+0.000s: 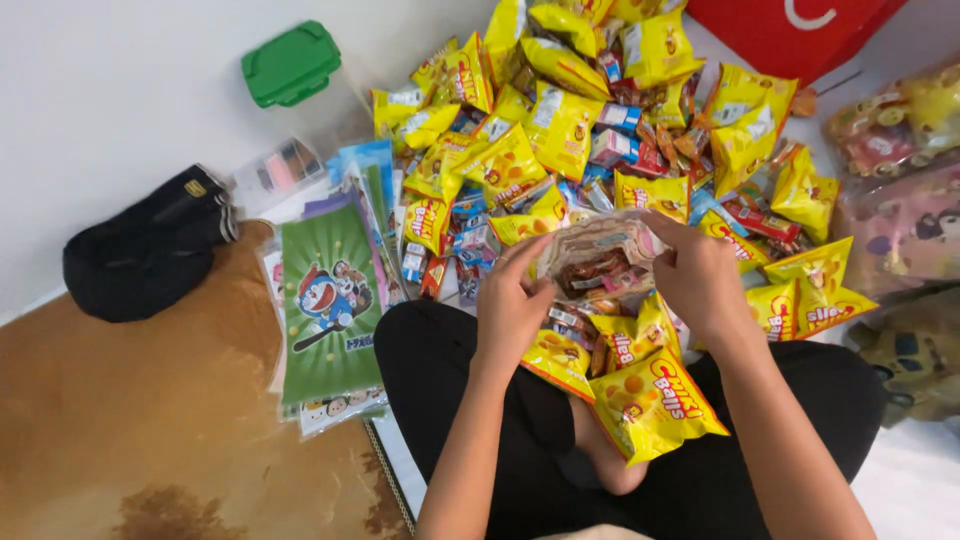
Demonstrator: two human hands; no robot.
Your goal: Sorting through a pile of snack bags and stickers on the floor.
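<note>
My left hand [512,300] and my right hand [700,280] both grip a clear plastic bag [600,255] filled with small brown and red wrapped snacks, held just above my lap. Yellow snack packets [655,405] lie on my crossed legs in black trousers, right under the bag. A big heap of more yellow packets [560,125] and small boxed sweets spreads over the floor beyond my hands.
A stack of flat cartoon-printed bags, the top one green [330,300], lies to the left. A black cap [145,255] rests on the brown rug by the wall. A clear box with a green lid [290,65] stands behind. A red box [790,30] and filled clear bags [900,200] sit at right.
</note>
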